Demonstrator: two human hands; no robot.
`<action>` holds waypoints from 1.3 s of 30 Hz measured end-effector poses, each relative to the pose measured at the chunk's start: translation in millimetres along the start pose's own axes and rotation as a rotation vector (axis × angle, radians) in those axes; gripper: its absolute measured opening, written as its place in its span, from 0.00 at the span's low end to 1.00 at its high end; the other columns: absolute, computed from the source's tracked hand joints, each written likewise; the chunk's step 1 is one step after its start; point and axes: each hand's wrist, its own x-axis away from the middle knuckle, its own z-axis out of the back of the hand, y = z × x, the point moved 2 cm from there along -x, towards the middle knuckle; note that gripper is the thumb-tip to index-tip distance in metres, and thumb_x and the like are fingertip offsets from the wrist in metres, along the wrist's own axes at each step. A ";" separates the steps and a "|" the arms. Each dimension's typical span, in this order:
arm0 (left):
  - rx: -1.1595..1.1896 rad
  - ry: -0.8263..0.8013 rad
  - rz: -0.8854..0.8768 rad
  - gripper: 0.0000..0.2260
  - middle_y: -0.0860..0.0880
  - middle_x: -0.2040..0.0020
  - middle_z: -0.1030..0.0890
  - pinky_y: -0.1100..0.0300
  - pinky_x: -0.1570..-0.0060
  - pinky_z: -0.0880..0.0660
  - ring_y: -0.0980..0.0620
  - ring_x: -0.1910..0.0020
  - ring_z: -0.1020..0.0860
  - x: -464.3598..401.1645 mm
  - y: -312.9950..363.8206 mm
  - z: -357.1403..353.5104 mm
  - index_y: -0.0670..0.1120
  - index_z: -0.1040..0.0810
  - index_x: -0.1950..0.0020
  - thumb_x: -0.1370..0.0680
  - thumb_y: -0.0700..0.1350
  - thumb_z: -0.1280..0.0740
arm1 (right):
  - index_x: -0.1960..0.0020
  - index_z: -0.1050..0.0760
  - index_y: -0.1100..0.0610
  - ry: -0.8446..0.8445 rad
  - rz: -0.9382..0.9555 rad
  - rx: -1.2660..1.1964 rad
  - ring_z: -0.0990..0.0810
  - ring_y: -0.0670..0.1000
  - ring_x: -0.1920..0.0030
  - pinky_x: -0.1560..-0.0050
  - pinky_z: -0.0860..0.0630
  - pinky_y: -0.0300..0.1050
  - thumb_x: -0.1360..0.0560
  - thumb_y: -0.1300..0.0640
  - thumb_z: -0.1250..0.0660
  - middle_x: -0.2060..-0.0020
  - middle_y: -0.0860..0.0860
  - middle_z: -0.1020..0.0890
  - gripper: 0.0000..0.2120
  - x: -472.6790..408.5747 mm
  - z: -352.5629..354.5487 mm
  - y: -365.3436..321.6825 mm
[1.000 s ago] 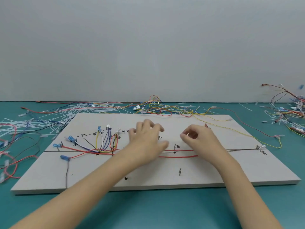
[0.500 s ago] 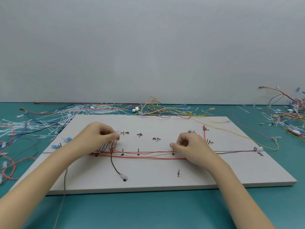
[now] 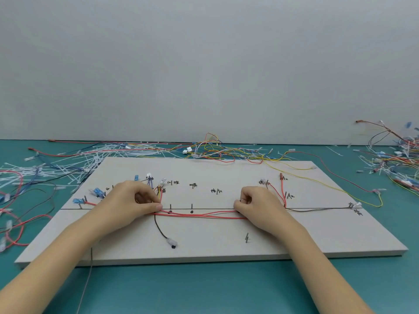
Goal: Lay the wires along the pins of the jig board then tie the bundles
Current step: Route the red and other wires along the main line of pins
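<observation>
A pale jig board point(image 3: 294, 236) lies flat on the teal table, with dark pins and handwritten labels. A bundle of red wires point(image 3: 199, 215) runs along the board's middle line past two pins point(image 3: 170, 207). My left hand point(image 3: 133, 202) pinches the bundle at its left end, where coloured wires fan out to blue and white connectors point(image 3: 97, 191). My right hand point(image 3: 256, 205) pinches the same bundle at its right end. A black wire with a white connector point(image 3: 171, 241) hangs down from the left hand. A dark wire point(image 3: 317, 209) continues right to a connector at the board's edge.
White cable ties point(image 3: 74, 162) and loose wires lie scattered behind and left of the board. A tangle of coloured wires point(image 3: 217, 150) sits at the back, and another heap point(image 3: 399, 159) at the far right. A yellow wire point(image 3: 335, 189) crosses the board's right part.
My left hand moved from the board's middle to the left junction and took hold of the red bundle. My right hand dropped onto the bundle's right end. The black wire with the white connector came into view.
</observation>
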 end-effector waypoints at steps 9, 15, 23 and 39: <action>-0.021 -0.051 -0.005 0.08 0.57 0.65 0.17 0.67 0.63 0.29 0.61 0.66 0.22 1.0 -3.3 9.1 0.55 0.15 0.65 0.30 0.43 0.23 | 0.67 0.35 0.54 0.014 0.026 0.127 0.29 0.53 0.63 0.57 0.38 0.48 0.26 0.51 0.40 0.69 0.49 0.26 0.13 -3.4 -2.6 -5.1; -0.011 -0.012 -0.056 0.09 0.56 0.65 0.18 0.72 0.63 0.31 0.61 0.63 0.22 1.9 -3.5 4.9 0.53 0.17 0.65 0.29 0.40 0.24 | 0.67 0.37 0.54 0.005 0.034 0.113 0.31 0.52 0.65 0.55 0.38 0.48 0.26 0.52 0.40 0.70 0.50 0.27 0.13 -3.9 -2.6 -6.0; -0.084 0.024 -0.159 0.13 0.56 0.66 0.20 0.74 0.61 0.33 0.60 0.58 0.24 2.6 -2.9 2.0 0.56 0.20 0.67 0.30 0.39 0.24 | 0.68 0.38 0.54 0.009 0.042 0.094 0.31 0.53 0.65 0.59 0.42 0.46 0.26 0.53 0.40 0.71 0.49 0.28 0.14 -4.9 -1.9 -5.5; -0.129 0.033 -0.240 0.12 0.59 0.63 0.22 0.69 0.57 0.35 0.60 0.55 0.27 7.4 3.5 -8.0 0.57 0.22 0.65 0.28 0.42 0.25 | 0.67 0.35 0.54 -0.019 0.008 0.081 0.28 0.50 0.64 0.58 0.41 0.45 0.25 0.53 0.40 0.68 0.49 0.23 0.13 0.4 5.4 2.1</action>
